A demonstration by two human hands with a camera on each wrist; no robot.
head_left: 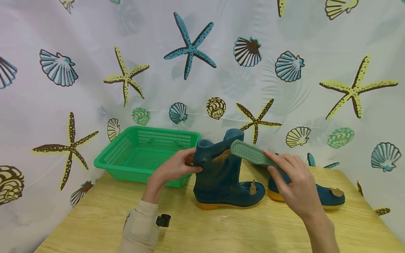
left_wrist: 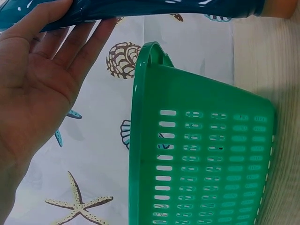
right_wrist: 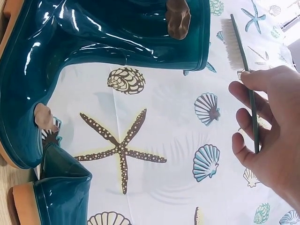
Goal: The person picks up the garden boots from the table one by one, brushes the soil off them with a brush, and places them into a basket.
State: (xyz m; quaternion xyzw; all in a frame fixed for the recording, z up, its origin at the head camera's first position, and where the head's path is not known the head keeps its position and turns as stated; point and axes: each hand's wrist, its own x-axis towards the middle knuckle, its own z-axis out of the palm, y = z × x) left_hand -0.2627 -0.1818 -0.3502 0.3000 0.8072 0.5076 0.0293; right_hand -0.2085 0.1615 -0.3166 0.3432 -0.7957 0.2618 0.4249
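A glossy dark blue rubber boot (head_left: 218, 182) with an orange sole stands upright on the table. Brown mud-like patches mark its upper shaft (right_wrist: 178, 18) and its toe. My left hand (head_left: 178, 165) grips the back of the shaft, thumb on the near side and fingers behind. In my right hand (head_left: 294, 179) is a green scrub brush (head_left: 250, 153), pinched by its handle between thumb and fingers. Its white bristles (right_wrist: 232, 44) face the boot's top, a small gap away in the right wrist view. A second blue boot (head_left: 329, 196), patched brown at the toe, is partly hidden behind my right hand.
A green slotted plastic basket (head_left: 126, 172) sits at the back left, close behind my left hand. The wooden table (head_left: 202, 232) meets a white curtain (head_left: 221, 80) printed with starfish and shells. A small black object (head_left: 163, 220) is beside my left sleeve.
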